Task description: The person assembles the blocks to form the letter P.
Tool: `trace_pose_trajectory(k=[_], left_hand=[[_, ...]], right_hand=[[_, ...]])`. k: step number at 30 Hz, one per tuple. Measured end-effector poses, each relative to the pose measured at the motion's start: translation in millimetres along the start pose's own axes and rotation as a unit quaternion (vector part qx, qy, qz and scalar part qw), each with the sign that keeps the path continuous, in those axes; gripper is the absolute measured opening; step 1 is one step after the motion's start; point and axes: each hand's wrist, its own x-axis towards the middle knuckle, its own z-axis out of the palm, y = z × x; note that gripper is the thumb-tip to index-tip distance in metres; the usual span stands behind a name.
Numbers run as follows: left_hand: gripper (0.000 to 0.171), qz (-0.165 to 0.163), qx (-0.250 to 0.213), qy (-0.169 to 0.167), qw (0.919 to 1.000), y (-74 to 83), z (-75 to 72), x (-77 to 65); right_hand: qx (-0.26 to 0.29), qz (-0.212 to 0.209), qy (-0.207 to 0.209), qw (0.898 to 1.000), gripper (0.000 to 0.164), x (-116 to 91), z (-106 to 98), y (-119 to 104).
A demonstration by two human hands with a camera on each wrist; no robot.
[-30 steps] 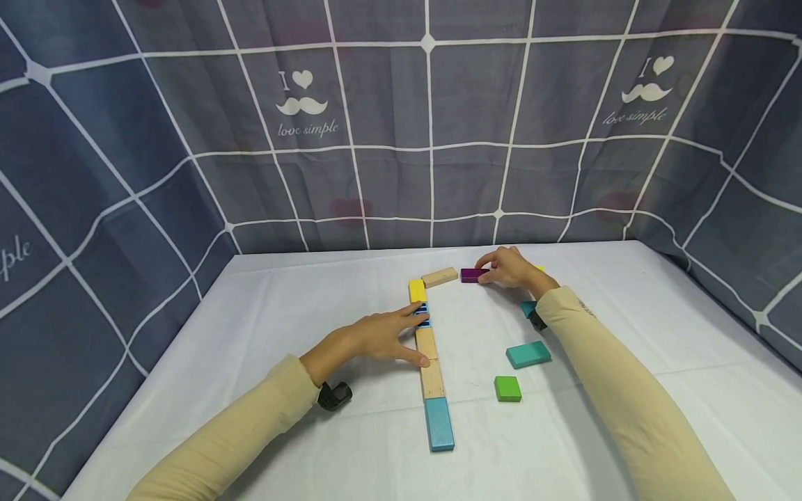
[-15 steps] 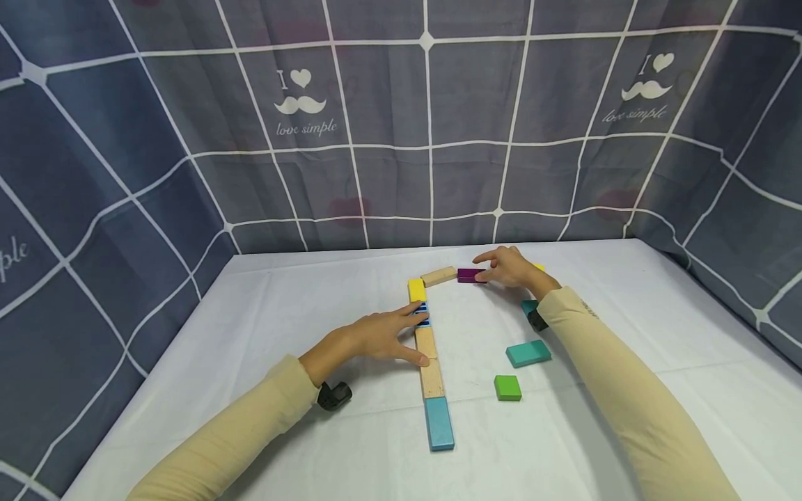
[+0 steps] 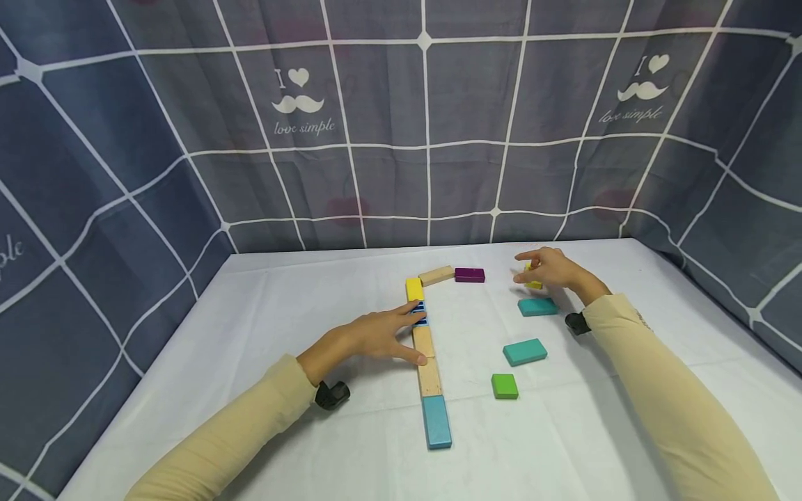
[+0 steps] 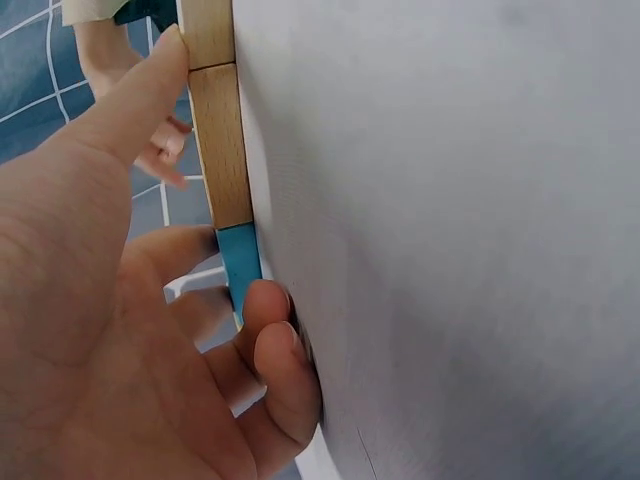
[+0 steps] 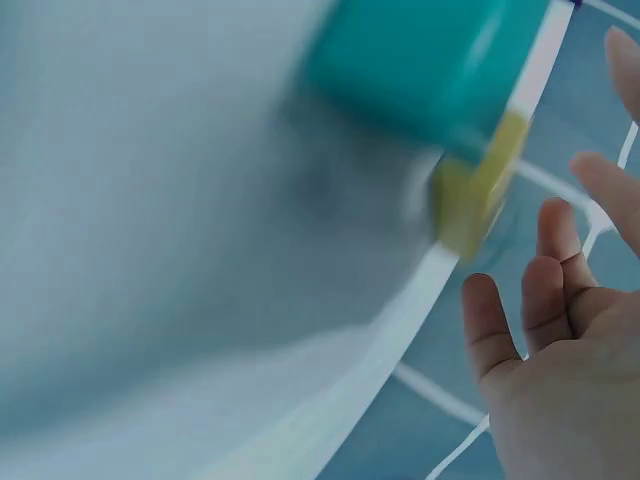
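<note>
My left hand (image 3: 379,335) rests beside a row of blocks, fingers spread. Its fingertips touch the blue striped block (image 3: 419,316) and its thumb lies at the seam of two plain wooden blocks (image 3: 429,377). A yellow block (image 3: 414,289) tops the row and a light blue block (image 3: 437,422) ends it near me. From the top, a slanted wooden block (image 3: 436,275) leads right to a purple block (image 3: 470,275). My right hand (image 3: 551,270) hovers with loose fingers over another yellow block (image 3: 535,284), partly hidden behind it; in the right wrist view that block stands apart from the fingers.
Right of the row lie a far teal block (image 3: 537,307), a nearer teal block (image 3: 525,352) and a green square block (image 3: 505,386). A white cloth (image 3: 301,285) covers the table. Behind it and at both sides hangs a grey checked curtain (image 3: 388,181).
The purple block has been slid left against the slanted wooden block and let go. My right hand has moved right to the yellow block. My left hand has stayed in place.
</note>
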Motion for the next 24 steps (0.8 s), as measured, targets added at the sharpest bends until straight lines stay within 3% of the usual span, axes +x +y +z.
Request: trace_pose_trajectory(k=[10,17,24], left_hand=[[0.094,-0.003,-0.008,-0.003,1.0,0.9,-1.9,-2.3],[0.094,-0.001,-0.008,-0.003,1.0,1.4,-0.9,-2.4],[0.094,-0.004,-0.008,-0.001,1.0,1.9,-1.1,-2.0]], right_hand=[[0.002,0.056,-0.026,0.998,0.084,-16,-5,24],[0.016,0.068,-0.034,0.997,0.08,-14,-3,28],[0.007,0.05,-0.036,0.998,0.07,-13,-2,28]])
